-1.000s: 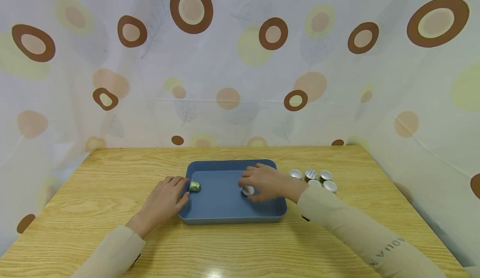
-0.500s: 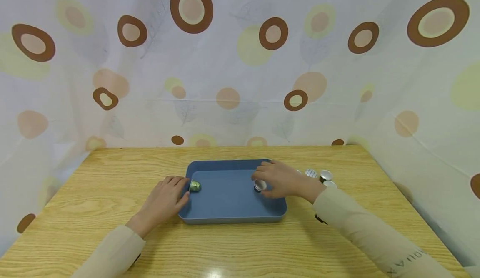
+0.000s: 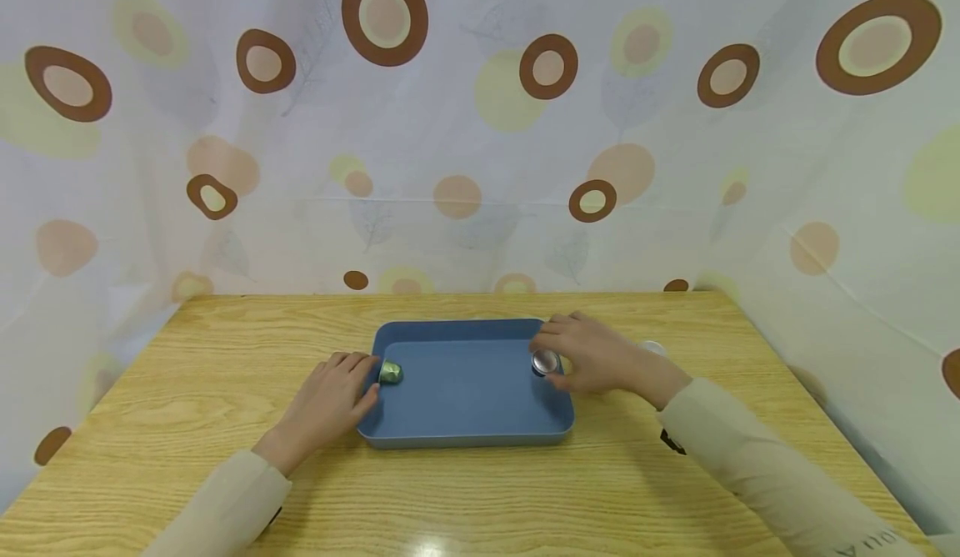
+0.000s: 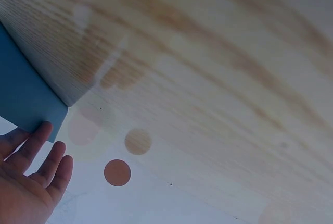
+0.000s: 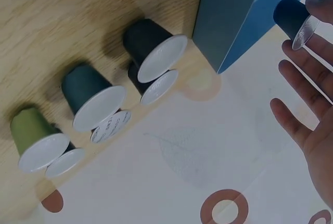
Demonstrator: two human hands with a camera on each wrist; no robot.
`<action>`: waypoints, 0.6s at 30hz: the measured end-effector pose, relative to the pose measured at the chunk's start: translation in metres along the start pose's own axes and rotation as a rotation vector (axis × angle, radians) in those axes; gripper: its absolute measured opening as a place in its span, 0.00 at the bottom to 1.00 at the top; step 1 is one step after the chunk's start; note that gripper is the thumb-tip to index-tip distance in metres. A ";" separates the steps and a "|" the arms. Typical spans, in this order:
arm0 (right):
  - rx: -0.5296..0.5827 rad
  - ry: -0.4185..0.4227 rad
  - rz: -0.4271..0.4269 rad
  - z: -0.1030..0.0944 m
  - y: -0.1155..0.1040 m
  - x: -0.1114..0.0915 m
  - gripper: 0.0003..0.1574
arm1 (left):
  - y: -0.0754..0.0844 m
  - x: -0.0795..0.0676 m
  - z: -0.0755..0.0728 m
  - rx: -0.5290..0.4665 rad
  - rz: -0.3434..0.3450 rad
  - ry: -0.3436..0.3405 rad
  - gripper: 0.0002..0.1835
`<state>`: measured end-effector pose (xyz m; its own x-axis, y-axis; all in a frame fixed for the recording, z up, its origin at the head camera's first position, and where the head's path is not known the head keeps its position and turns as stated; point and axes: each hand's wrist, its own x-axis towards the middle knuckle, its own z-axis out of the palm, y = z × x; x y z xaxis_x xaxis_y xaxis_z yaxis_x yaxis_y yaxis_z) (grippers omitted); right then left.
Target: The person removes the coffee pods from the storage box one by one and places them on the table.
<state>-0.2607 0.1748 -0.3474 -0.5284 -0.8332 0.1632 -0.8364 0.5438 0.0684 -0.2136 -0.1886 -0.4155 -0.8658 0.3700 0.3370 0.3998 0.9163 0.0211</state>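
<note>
In the head view, my right hand point(image 3: 596, 357) is over the right end of a blue tray point(image 3: 465, 439). Between its thumb and fingers it pinches a coffee capsule point(image 3: 545, 362), silver lid facing up toward the head camera. The right wrist view shows this capsule point(image 5: 291, 16) as dark blue, with the other fingers spread. At the tray's left rim rests my left hand point(image 3: 326, 407), its fingertips point(image 4: 46, 127) touching the wall in the left wrist view. A green capsule point(image 3: 391, 373) lies on its side inside the tray, close by those fingertips.
Several more capsules stand on the wooden table right of the tray, including a green one point(image 5: 39, 138), a teal one point(image 5: 92, 96) and a black one point(image 5: 153, 49). The right arm hides most of them from the head camera. A patterned curtain point(image 3: 480, 248) encloses the table.
My right hand has moved to the right across the tray, carrying the dark blue capsule from near the middle to the right end. The left hand and the green capsule have stayed put.
</note>
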 end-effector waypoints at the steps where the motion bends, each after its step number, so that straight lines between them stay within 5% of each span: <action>1: 0.003 0.003 0.003 -0.001 0.001 -0.002 0.20 | 0.000 0.000 0.000 0.000 0.001 0.001 0.21; 18: -0.094 0.109 -0.029 -0.002 0.014 -0.033 0.18 | 0.001 0.000 -0.001 -0.010 -0.002 0.001 0.20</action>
<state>-0.2548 0.2104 -0.3495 -0.4809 -0.8358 0.2649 -0.8312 0.5307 0.1656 -0.2130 -0.1882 -0.4148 -0.8663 0.3677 0.3380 0.4009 0.9156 0.0315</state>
